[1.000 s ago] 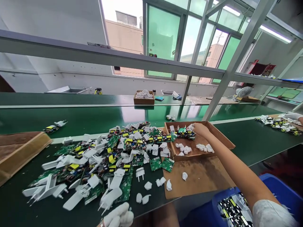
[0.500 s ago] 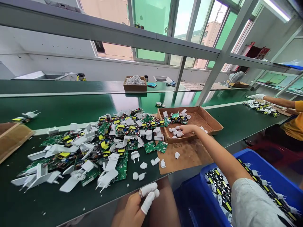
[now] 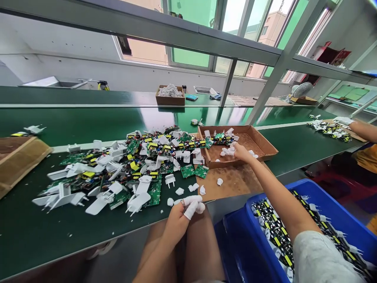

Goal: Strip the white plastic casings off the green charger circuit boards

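A: Since half a second ago, my left hand (image 3: 178, 218) has come up to the near edge of the green bench (image 3: 20, 232), in front of the cardboard tray (image 3: 257, 135) and to its left. My right hand (image 3: 242, 152) has shifted slightly rightward inside the tray.

B: What's in each grip?

A: The right fingers are bunched at the white crumpled pieces (image 3: 226, 151); I can't tell from here whether they pinch one. On the left, thumb and fingers come together, their white fingertip covers (image 3: 193, 207) pointing rightward. Whether anything sits between them, I can't tell.

B: How do the pieces run?

A: The main clump lies in the tray's near left part, long axis left to right. Single pieces are too crumpled to point anywhere. Behind them, the board assemblies (image 3: 222, 138) form another left-to-right row.

B: Counts?

A: In the tray, two clumps and one lone piece. Two loose green boards (image 3: 201, 171) lie side by side, just left-front of the tray; one white plug (image 3: 170, 180) lies farther left, two prongs toward me. One tangled heap (image 3: 135, 165) sits left of the tray. One blue bin (image 3: 332, 202) stands to its front right, holding more assemblies.
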Available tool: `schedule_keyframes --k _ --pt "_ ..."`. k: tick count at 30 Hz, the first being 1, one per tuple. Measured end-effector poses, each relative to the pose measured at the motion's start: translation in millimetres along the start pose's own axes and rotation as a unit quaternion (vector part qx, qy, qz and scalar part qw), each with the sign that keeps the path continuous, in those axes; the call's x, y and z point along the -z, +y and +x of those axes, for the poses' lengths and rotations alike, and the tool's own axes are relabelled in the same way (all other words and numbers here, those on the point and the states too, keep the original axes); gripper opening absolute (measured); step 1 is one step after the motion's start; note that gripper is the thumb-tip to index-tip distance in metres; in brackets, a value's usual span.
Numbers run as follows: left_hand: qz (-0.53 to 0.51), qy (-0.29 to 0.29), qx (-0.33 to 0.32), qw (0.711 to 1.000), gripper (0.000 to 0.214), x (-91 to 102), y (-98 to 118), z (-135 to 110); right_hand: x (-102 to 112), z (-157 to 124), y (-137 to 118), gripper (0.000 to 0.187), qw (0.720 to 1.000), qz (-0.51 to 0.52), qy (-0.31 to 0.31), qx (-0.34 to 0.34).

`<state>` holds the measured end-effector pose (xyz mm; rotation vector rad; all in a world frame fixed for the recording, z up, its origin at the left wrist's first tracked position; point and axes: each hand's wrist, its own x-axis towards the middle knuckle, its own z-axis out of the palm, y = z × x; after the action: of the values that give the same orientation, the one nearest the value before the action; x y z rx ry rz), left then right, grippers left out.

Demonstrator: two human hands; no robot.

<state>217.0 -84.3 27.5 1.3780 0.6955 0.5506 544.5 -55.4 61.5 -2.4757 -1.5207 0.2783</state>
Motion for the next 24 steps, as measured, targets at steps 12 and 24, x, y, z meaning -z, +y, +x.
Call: schedule_keyframes --k 12,24 --pt "-0.304 -0.013 0.085 0.949 0.029 -41.2 47 99 -18 -87 -77 0.043 0.862 0.498 -0.024 0.096" --pt "-0.221 -0.04 0.061 0.973 0.034 -17.0 15 71 -60 -99 -70 0.045 0.782 0.617 -0.082 0.024"
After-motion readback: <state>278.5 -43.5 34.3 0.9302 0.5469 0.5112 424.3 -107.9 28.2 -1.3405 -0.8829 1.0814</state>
